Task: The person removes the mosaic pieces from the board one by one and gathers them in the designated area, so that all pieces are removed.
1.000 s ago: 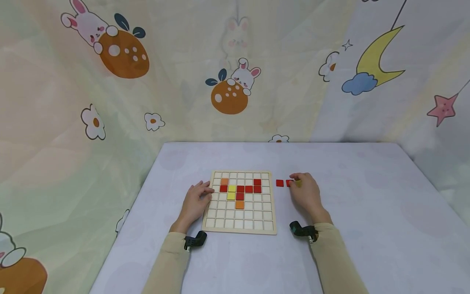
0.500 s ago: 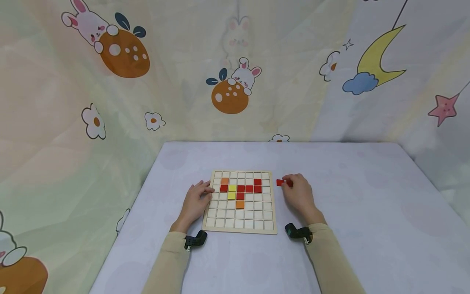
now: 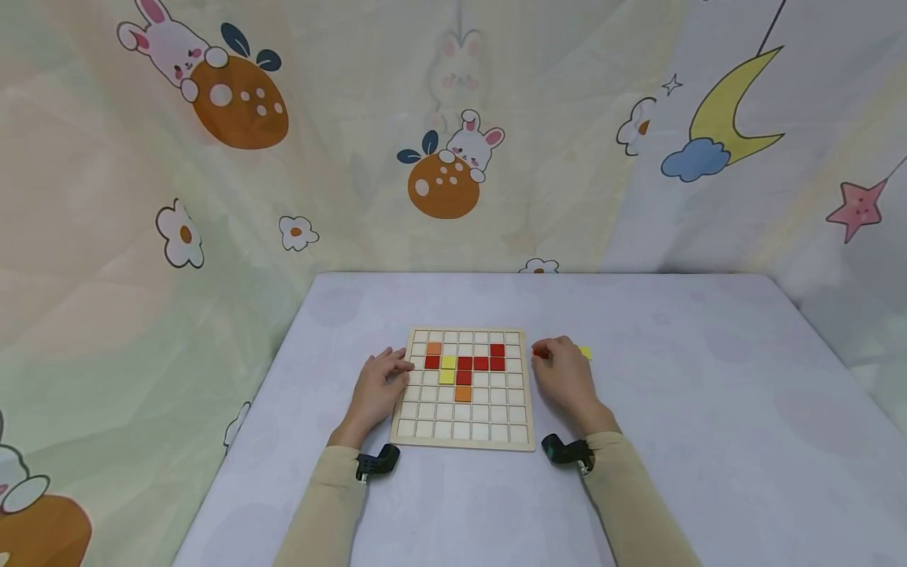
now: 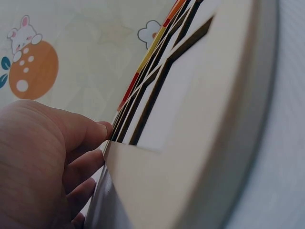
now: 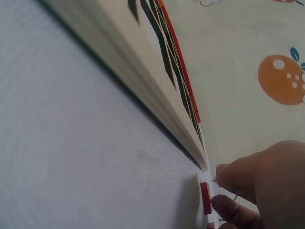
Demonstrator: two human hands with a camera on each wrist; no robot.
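Note:
A wooden grid board [image 3: 439,445] lies on the table. Red, orange and yellow square tiles fill some of its cells, among them a red tile [image 3: 481,365] and a yellow tile [image 3: 447,377]. My left hand [image 3: 375,394] rests at the board's left edge, fingertips touching the rim. Right of the board, my right hand [image 3: 569,382] is over the loose tiles. In the right wrist view, one fingertip is at a loose red tile [image 5: 206,198] on the table; a gap shows between the two nearest digits. The hand hides most of this tile in the head view.
A loose yellow tile [image 3: 586,352] shows just beyond my right hand. Part of another red tile [image 5: 211,225] appears at the bottom of the right wrist view. The pale table [image 3: 708,409] meets a printed cloth backdrop [image 3: 340,142] at its far edge.
My right hand has moved left along the loose tiles, covering the leftmost red one. The yellow tile beyond the hand is in view again. My left hand and the board have stayed put.

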